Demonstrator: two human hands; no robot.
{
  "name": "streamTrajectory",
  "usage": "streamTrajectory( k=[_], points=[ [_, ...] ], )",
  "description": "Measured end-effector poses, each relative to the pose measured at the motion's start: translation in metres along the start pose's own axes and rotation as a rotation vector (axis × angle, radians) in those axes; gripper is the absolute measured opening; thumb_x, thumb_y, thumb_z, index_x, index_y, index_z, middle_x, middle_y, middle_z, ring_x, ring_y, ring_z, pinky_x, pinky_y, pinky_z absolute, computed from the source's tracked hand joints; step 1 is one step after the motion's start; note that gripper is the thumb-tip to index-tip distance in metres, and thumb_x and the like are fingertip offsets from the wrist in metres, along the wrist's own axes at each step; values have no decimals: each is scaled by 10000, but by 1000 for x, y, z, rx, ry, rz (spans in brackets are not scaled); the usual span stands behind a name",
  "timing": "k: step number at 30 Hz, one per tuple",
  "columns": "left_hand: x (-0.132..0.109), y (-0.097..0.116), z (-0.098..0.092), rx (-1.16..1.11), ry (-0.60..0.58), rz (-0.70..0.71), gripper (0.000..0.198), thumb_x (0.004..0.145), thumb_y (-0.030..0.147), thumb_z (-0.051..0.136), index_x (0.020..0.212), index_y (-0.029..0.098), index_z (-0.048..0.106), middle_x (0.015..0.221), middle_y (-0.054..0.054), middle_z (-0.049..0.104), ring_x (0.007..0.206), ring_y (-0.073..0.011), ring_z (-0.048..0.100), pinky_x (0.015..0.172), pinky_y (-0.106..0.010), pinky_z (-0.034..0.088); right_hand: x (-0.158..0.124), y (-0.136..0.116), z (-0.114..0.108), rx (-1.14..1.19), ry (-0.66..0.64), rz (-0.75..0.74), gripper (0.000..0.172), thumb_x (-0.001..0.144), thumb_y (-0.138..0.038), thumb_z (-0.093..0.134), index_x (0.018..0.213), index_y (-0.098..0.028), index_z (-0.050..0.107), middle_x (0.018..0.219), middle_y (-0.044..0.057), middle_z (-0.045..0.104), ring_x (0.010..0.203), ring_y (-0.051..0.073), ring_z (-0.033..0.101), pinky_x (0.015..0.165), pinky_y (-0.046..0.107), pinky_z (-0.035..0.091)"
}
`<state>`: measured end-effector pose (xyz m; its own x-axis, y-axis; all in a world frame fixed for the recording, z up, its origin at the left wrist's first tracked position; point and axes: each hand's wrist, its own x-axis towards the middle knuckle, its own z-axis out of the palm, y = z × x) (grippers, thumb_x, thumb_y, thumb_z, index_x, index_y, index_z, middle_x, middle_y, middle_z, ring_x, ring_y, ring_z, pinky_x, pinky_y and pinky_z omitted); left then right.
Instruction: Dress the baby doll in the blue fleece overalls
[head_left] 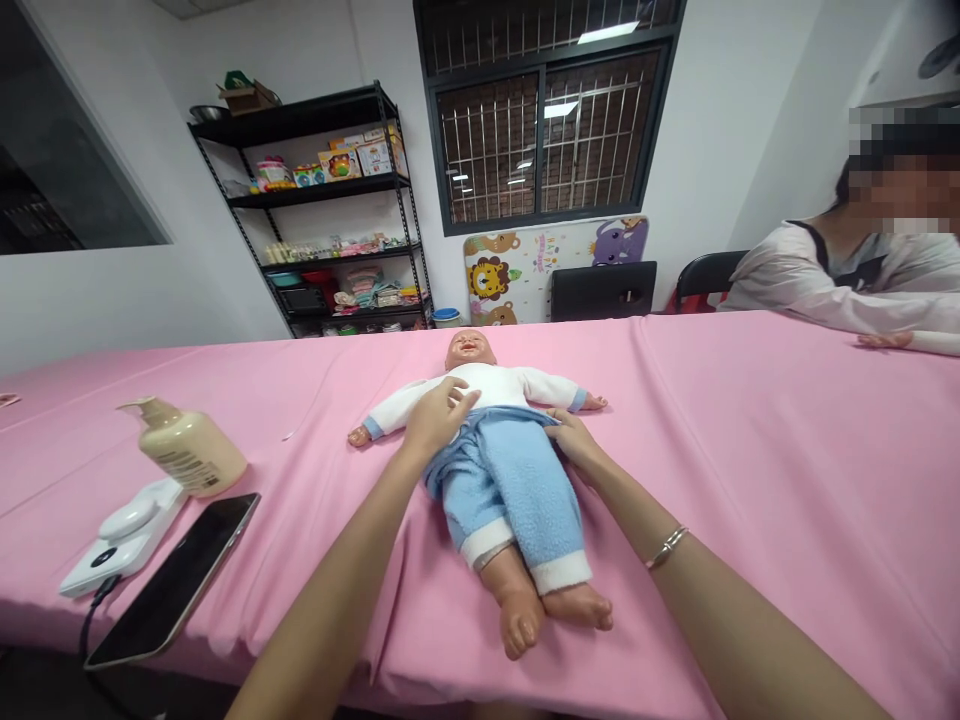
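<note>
A baby doll (470, 349) lies on its back on the pink-covered table, head away from me and arms spread. It wears a white top (499, 382) with blue cuffs and fleecy blue trousers (525, 470) with white hems; its feet are bare. My left hand (439, 415) rests at the doll's waist on the left, fingers apart over the top's lower edge. On the other side, my right hand (574, 440) pinches the trousers' waistband, its fingertips partly hidden by the cloth. The trousers are bunched at the left hip.
A cream pump bottle (191, 450), a white charger (127, 535) and a phone (180, 580) lie at the table's left. Across on the right, a person (810, 265) sits with arms on the pink tablecloth (750, 450). A black shelf (322, 190) stands behind.
</note>
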<state>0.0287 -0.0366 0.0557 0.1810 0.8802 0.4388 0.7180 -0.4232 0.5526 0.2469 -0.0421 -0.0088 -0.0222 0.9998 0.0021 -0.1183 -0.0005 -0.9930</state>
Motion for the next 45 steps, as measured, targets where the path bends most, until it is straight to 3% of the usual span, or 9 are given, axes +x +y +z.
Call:
streamTrajectory(
  k=[3, 5, 9, 13, 16, 23, 29, 35, 45],
  points=[
    [-5, -22, -21, -56, -42, -148, 513, 850, 622, 365, 843, 144, 551, 772, -50, 575, 715, -190, 533, 649, -267, 394, 0, -6, -4, 112, -4, -1, 514, 493, -218, 572, 998, -127, 544, 935, 44, 600, 781, 138, 533, 640, 201, 408],
    [-14, -32, -37, -139, -224, -192, 577, 822, 669, 342, 829, 136, 563, 808, -68, 569, 724, -199, 527, 621, -269, 402, -3, -14, -5, 212, -127, -25, 571, 552, -263, 589, 1106, -147, 519, 1060, 57, 577, 916, 157, 544, 742, 220, 440],
    [-28, -34, -54, -286, -530, -146, 626, 593, 555, 717, 1070, 179, 565, 1117, -79, 533, 1018, -248, 501, 763, -255, 445, -15, -29, 4, -16, -288, -142, 549, 708, -428, 621, 1184, -172, 524, 1255, 52, 465, 1171, 192, 431, 1007, 303, 366],
    [-29, -27, -36, -355, -367, -183, 417, 677, 480, 653, 875, 117, 604, 898, -69, 599, 840, -222, 556, 693, -258, 443, -28, -33, 19, -319, -354, -166, 662, 664, -439, 714, 1228, -161, 506, 1226, 71, 488, 1138, 241, 460, 1016, 403, 364],
    [-27, -24, -17, -411, -167, -242, 408, 714, 500, 602, 773, 96, 589, 712, -46, 583, 646, -175, 532, 563, -240, 402, -34, -35, 26, -334, -397, -129, 526, 678, -431, 696, 1089, -122, 586, 1083, 78, 572, 1030, 252, 527, 931, 409, 431],
    [-24, -25, -2, -514, 83, -289, 554, 654, 543, 670, 958, 93, 563, 911, -86, 610, 835, -215, 566, 718, -282, 458, -28, -33, 10, -202, -413, 11, 477, 691, -437, 660, 1056, -139, 592, 1046, 59, 583, 956, 205, 548, 834, 320, 458],
    [-27, -34, -28, -435, -434, -496, 680, 639, 676, 636, 1008, 108, 574, 855, -96, 598, 707, -212, 576, 538, -261, 464, -7, -13, -4, -417, 0, -171, 379, 623, -386, 568, 850, -84, 591, 809, 49, 584, 746, 165, 507, 680, 265, 398],
    [-31, -34, -45, -548, -765, -330, 513, 652, 487, 740, 979, 116, 602, 1008, -95, 582, 928, -213, 564, 767, -260, 493, -12, -19, 9, -273, 122, -163, 317, 567, -348, 513, 779, -114, 545, 697, 5, 519, 666, 126, 446, 608, 221, 344],
    [-26, -30, -17, -819, -139, -439, 483, 697, 402, 667, 1111, 194, 528, 1004, -60, 577, 831, -179, 566, 595, -221, 485, -12, -15, 14, -232, 127, -75, 315, 543, -274, 473, 803, -111, 544, 740, 8, 530, 674, 112, 440, 580, 198, 323]
  ],
)
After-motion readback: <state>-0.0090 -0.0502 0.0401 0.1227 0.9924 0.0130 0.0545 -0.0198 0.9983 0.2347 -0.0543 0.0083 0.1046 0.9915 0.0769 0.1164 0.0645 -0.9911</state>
